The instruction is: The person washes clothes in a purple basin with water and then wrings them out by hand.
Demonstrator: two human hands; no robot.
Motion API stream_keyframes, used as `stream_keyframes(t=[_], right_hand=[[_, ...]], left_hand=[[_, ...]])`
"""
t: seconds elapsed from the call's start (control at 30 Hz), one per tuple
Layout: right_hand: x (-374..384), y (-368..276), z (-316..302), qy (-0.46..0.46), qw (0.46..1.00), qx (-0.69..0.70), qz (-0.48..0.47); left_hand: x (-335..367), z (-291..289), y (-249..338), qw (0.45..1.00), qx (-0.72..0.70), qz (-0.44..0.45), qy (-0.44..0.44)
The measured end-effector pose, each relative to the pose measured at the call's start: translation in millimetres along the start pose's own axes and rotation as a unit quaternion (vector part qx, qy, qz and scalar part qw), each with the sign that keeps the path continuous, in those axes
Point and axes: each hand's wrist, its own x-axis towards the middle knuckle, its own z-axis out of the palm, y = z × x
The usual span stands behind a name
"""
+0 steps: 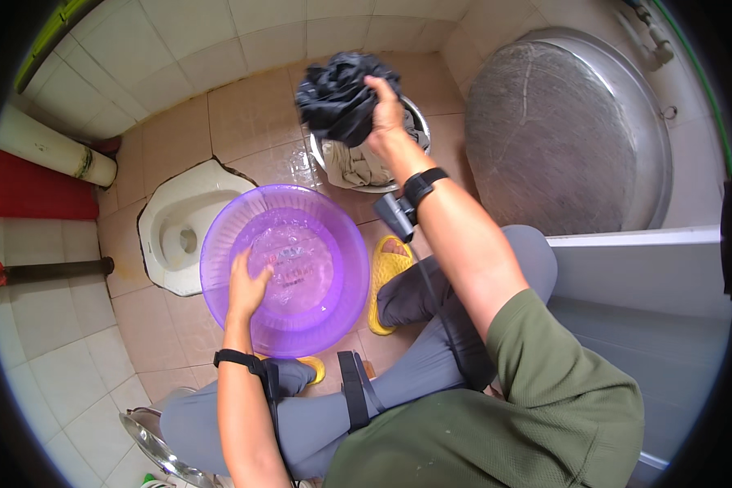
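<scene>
A crumpled black cloth bundle (339,98) with a slight sheen is gripped in my right hand (386,118), out ahead of me. It hangs over a metal basin (374,189) that holds beige and grey cloth (352,167), and covers part of that basin. Nearer to me, a purple plastic basin (352,252) with clear water in it sits on the floor. My left hand (248,285) is at the left part of this basin, fingers spread and nothing held. Whether its fingertips touch the water I cannot tell.
A white squat toilet (164,232) is set in the floor left of the purple basin. A large round metal lid or pan (553,134) leans on the right wall. Pipes (57,146) and a red bucket-like thing (41,187) stand left. My yellow slippers (389,272) flank the basin.
</scene>
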Motion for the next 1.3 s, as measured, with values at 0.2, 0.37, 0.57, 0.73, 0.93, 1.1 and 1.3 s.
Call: stream_keyframes(t=[0.2, 0.37, 0.57, 0.73, 0.93, 1.1, 1.3], right_hand=[[50, 11, -115, 0.188, 0.651, -0.730, -0.083], [71, 10, -137, 0.173, 0.713, -0.679, -0.018], [66, -12, -119, 0.137, 0.747, -0.650, 0.004], [50, -36, -102, 0.300, 0.674, -0.635, -0.228], [20, -25, -35, 0.064, 0.636, -0.647, -0.414], [-41, 59, -12, -0.219, 0.559, -0.770, -0.217], [-63, 121, -63, -0.311, 0.420, -0.852, 0.020]], left_hand=[[-34, 10, -61, 0.966, 0.129, -0.174, -0.139], [-39, 18, -68, 0.972, 0.118, -0.153, -0.133], [-23, 13, -45, 0.981, 0.081, -0.144, -0.105], [-17, 6, -29, 0.987, 0.057, -0.132, -0.067], [-23, -9, -21, 0.973, 0.137, -0.056, 0.177], [-41, -20, -31, 0.931, 0.202, -0.154, 0.263], [-67, -17, -73, 0.939, 0.084, -0.311, 0.123]])
